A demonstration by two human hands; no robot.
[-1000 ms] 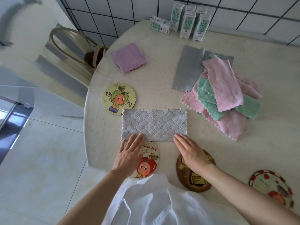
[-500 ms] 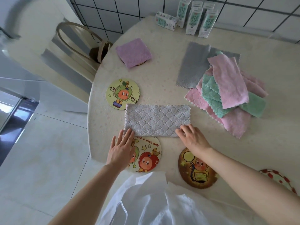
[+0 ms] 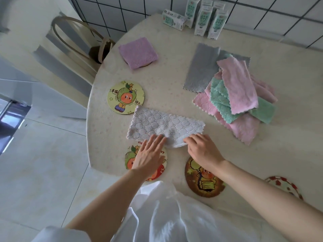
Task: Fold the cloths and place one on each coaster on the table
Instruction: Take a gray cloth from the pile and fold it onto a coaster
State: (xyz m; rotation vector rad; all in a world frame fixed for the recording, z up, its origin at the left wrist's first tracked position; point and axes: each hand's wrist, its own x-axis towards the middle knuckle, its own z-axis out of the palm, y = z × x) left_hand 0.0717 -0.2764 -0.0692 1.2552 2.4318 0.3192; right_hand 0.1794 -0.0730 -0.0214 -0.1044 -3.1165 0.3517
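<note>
A pale grey quilted cloth (image 3: 162, 124) lies skewed on the table, folded in half. My left hand (image 3: 148, 154) lies flat with straight fingers on its near edge, above the red-and-yellow coaster (image 3: 162, 165). My right hand (image 3: 202, 149) pinches the cloth's near right corner, which is lifted and bent. A green-yellow coaster (image 3: 125, 96) lies just left of the cloth, and a brown coaster (image 3: 204, 182) sits under my right wrist. A folded purple cloth (image 3: 138, 53) covers a coaster at the back.
A heap of pink, green and grey cloths (image 3: 232, 91) lies at the right. Milk cartons (image 3: 202, 16) stand at the back by the tiled wall. A red-rimmed coaster (image 3: 283, 186) lies at the near right. A chair (image 3: 76, 41) stands left of the table (image 3: 288, 137).
The flat rectangular cloth has been pulled askew, its near right corner lifted by my right hand. My left hand moved right onto the cloth's near edge.
</note>
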